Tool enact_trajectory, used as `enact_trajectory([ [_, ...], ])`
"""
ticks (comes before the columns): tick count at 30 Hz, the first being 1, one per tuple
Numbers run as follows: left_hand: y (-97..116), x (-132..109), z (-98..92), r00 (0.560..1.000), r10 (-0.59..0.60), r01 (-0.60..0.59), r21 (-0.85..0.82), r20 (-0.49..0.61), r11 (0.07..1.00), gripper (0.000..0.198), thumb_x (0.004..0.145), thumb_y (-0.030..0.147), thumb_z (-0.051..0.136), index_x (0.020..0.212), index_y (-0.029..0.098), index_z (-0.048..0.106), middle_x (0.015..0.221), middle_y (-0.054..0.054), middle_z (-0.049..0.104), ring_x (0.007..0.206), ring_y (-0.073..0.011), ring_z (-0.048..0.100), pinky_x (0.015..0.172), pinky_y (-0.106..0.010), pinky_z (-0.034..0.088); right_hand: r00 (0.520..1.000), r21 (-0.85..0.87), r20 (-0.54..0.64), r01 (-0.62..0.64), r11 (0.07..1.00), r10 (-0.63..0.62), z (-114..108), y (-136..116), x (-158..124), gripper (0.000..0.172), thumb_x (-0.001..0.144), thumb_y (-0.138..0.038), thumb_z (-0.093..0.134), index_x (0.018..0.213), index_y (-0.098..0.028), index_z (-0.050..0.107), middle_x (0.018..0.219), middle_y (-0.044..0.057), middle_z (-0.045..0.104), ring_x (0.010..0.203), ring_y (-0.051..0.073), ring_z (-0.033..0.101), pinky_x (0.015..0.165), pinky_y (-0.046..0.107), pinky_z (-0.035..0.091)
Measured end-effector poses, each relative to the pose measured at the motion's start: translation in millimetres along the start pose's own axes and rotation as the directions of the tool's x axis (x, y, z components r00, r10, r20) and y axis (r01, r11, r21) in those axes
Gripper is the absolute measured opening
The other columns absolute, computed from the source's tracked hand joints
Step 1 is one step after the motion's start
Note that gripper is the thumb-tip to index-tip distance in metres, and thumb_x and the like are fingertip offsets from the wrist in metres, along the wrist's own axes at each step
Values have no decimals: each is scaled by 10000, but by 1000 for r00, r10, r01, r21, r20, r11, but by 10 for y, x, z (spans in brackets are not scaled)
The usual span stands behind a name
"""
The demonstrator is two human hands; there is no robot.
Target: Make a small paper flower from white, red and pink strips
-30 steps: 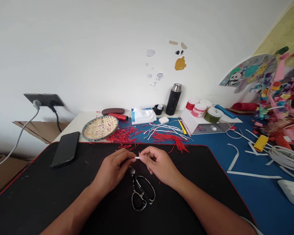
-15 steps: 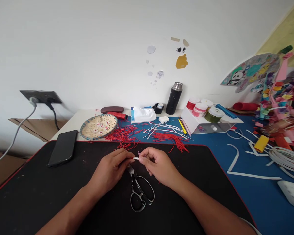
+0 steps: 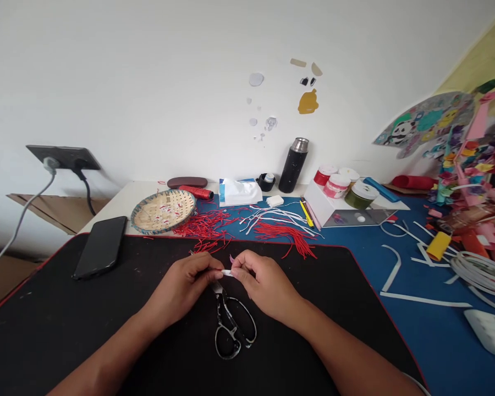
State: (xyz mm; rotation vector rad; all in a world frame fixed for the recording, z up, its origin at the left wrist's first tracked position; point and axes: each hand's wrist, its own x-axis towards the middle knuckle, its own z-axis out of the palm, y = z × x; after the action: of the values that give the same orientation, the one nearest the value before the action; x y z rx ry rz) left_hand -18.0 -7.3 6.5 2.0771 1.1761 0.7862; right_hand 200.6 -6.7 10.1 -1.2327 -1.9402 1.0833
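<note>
A small white strip (image 3: 226, 273) runs between my two hands, pinched at both ends. My left hand (image 3: 193, 280) grips its left end with thumb and forefinger, where a trace of red shows. My right hand (image 3: 262, 280) holds the other end between thumb and fingers. A thin purple tip (image 3: 231, 258) sticks up beside the right forefinger; what it belongs to is hidden. Black-handled scissors (image 3: 229, 324) lie on the black mat (image 3: 305, 352) just below the hands, their blades partly covered by my left hand.
Behind the hands lie red cords (image 3: 289, 236), white cords (image 3: 268, 220), a woven basket (image 3: 138, 220) with scraps and a yellow craft knife (image 3: 307, 213). A phone (image 3: 101, 247) rests at left. A black thermos (image 3: 293, 165) and lidded jars (image 3: 361, 195) stand near the wall.
Slightly more of the white strip shows between my fingers now. The whole view has shifted a little; both hands keep their pinch, and the scissors stay on the mat.
</note>
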Motion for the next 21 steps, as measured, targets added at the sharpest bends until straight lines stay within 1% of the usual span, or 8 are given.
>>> enact_trajectory([
  [1,-3,4,4,1000,-22,22,-12,1,1000,159,995,248,584,920,235,724,831,12,739,748,-161,681,710,-236,492,1000,-13,-3,7,1000,-7,-3,-5,0,79,975,-214,610,904,-200,640,677,-48,589,605,107,518,595,231,351],
  [3,-8,10,10,999,-36,36,-7,-7,999,161,994,259,585,916,234,723,832,9,742,749,-165,682,711,-241,493,1000,14,8,-15,1000,15,-3,-3,3,75,974,-218,606,908,-201,638,669,-50,585,591,104,519,587,228,356],
  [6,-14,13,13,999,-6,8,40,-39,999,162,997,266,578,927,234,721,857,-3,739,774,-173,681,724,-251,494,996,135,51,-80,988,74,11,32,7,78,986,-243,581,940,-201,627,633,-60,568,529,96,517,548,216,373],
  [8,-14,11,9,998,25,-21,68,-63,997,163,999,274,576,936,233,720,869,-10,737,783,-178,679,727,-257,496,993,209,77,-107,972,93,22,69,9,94,1001,-268,562,977,-199,621,642,-56,580,512,93,525,524,206,387],
  [10,-12,9,6,996,55,-48,88,-75,995,165,1004,274,570,943,232,718,876,-15,734,786,-179,676,725,-259,497,990,248,98,-125,961,104,32,99,9,116,1013,-290,554,993,-195,618,656,-48,591,507,92,532,508,201,400],
  [13,-10,4,5,994,85,-77,109,-69,991,165,1011,252,560,951,229,711,874,-14,725,784,-175,670,723,-257,493,985,258,123,-149,954,121,40,111,8,127,1014,-297,559,972,-194,619,652,-44,592,501,91,536,500,198,407],
  [16,-15,0,8,994,95,-88,111,-58,990,161,1011,228,556,956,228,708,873,-12,719,788,-170,666,731,-252,491,984,270,122,-157,950,127,43,88,13,133,1005,-290,569,929,-190,614,621,-52,575,490,87,521,495,192,397],
  [21,-25,0,20,997,58,-53,73,-58,996,164,1004,237,566,942,230,718,871,-11,725,786,-172,667,727,-253,491,986,297,99,-158,942,134,47,59,24,98,978,-241,581,907,-183,618,592,-62,557,474,86,500,490,195,384],
])
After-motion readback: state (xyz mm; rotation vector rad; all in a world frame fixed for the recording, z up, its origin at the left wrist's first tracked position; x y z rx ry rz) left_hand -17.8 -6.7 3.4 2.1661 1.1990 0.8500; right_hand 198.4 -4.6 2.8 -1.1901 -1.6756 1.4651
